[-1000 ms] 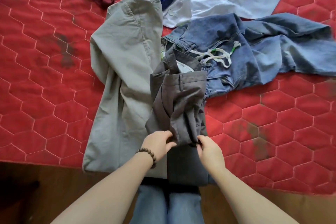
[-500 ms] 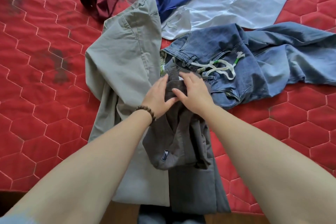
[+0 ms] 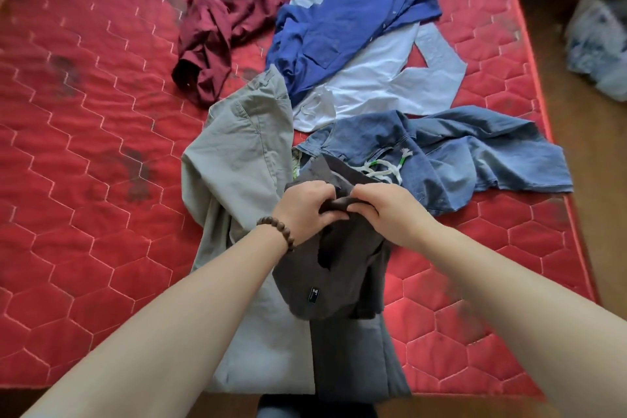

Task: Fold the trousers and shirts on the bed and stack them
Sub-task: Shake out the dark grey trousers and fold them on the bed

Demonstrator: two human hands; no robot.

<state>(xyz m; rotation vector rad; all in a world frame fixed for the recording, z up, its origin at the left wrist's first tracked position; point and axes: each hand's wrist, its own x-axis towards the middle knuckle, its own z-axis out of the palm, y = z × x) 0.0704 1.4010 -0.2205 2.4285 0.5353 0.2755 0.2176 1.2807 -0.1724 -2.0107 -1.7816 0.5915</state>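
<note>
- Bed (image 3: pixel 84 153): red quilted mattress stitched in a hexagon pattern, marked with dark smudges; it carries all the garments.
- Maroon shirt (image 3: pixel 220 27): crumpled into a loose heap at the far left of the pile.
- Khaki trousers (image 3: pixel 237 159): smooth light grey-green cloth, laid lengthwise, reaching from mid-bed to the near edge.
- Left hand (image 3: pixel 305 205): a beaded bracelet (image 3: pixel 276 231) circles the wrist; the fingers are curled and clamped on a bunched fold of the dark grey trousers.
- Dark grey trousers (image 3: pixel 339 275): matte woven cloth, doubled over on itself, lying partly on the khaki trousers near the front edge; a small dark label with white lettering shows on the folded part.
- Right hand (image 3: pixel 380 207): fingers curled, gripping the same fold just beside the left hand.
- Blue shirt (image 3: pixel 339 27): deep blue, lying across a pale blue shirt (image 3: pixel 390 78) spread flat with one sleeve bent.
- Jeans (image 3: pixel 458 153): faded denim, rumpled, with a white drawstring tipped in green, lying at the right side of the bed.
</note>
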